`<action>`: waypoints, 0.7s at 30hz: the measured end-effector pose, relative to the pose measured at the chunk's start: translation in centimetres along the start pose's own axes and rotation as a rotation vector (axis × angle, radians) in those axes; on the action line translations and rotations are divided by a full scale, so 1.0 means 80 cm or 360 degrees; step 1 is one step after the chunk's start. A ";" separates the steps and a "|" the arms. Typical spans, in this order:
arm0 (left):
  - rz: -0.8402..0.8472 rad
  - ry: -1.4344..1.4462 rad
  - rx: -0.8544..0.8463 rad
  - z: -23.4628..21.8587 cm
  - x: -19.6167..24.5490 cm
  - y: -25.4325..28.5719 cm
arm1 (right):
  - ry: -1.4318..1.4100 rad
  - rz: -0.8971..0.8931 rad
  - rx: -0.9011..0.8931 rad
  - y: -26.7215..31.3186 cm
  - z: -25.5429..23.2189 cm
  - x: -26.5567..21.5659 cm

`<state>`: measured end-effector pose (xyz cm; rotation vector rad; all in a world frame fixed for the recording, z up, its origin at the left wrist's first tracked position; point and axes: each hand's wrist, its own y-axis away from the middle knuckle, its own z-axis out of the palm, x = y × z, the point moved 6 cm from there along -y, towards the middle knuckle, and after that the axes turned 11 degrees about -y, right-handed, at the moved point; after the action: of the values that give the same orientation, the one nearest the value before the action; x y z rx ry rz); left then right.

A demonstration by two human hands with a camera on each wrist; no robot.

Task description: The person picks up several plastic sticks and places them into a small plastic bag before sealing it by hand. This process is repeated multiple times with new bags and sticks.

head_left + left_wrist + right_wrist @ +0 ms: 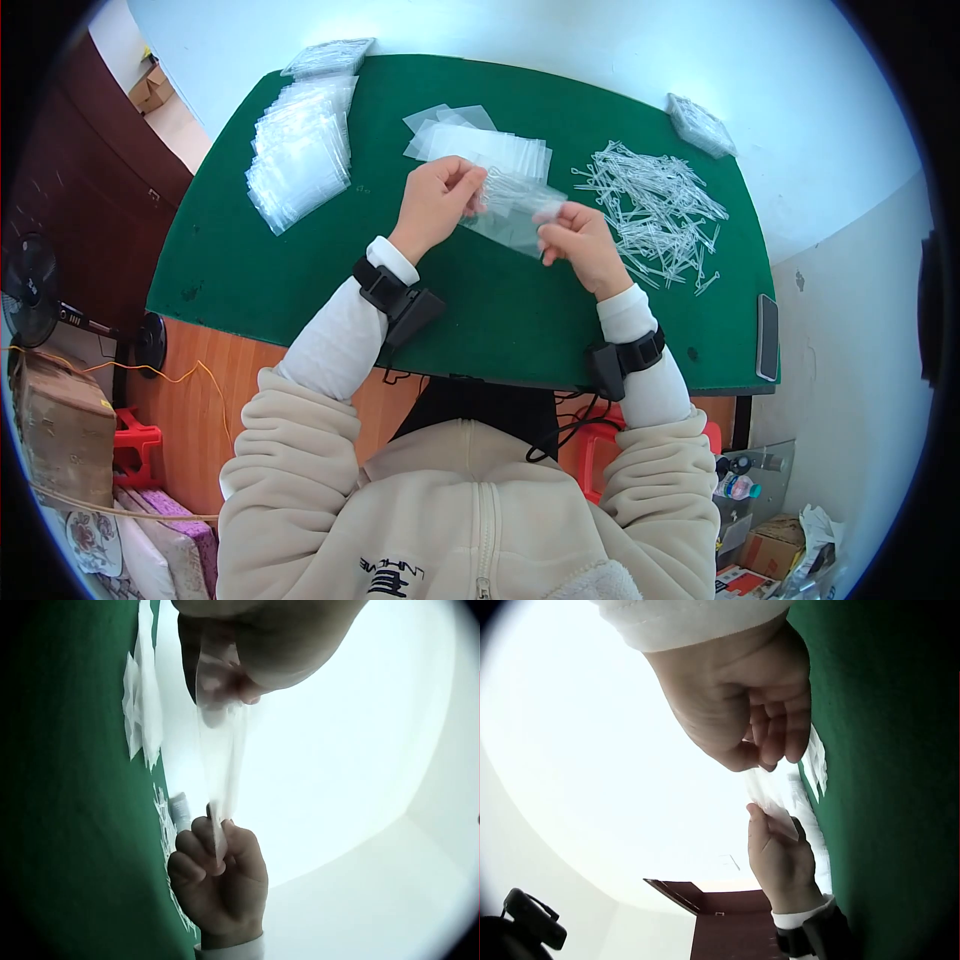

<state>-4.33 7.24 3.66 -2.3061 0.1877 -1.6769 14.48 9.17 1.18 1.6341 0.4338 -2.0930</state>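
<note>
Both hands hold a clear plastic bag (515,212) stretched between them over the middle of the table. My left hand (436,203) pinches its left end between thumb and fingers. At the other end, my right hand (584,246) grips the bag, fingers curled in. Thin clear shapes show at the bag's upper part in the head view. From the left wrist, the bag (221,761) looks narrow, seen nearly edge-on. Just behind it lies a loose stack of flat clear bags (490,145). Right of the right hand spreads a pile of thin clear looped sticks (655,210).
Fanned clear bags (300,155) lie at the table's left, with a clear packet (330,57) behind them. Another packet (700,125) sits at the back right. A phone (767,338) rests on the right edge of the green table (480,340).
</note>
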 end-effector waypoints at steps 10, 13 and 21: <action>-0.0004 0.0172 0.0183 -0.005 0.000 0.001 | 0.0121 0.0193 -0.0156 0.005 0.015 0.008; 0.0115 -0.0168 0.0269 -0.010 0.001 -0.001 | 0.0237 0.0216 -0.0204 0.007 0.016 0.006; 0.0007 -0.0165 0.0203 -0.012 -0.003 -0.001 | 0.0323 0.0337 -0.0434 0.012 0.013 0.008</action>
<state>-5.30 7.23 3.69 -2.2881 0.0622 -1.5161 13.99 7.76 0.88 1.6544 0.5582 -1.6437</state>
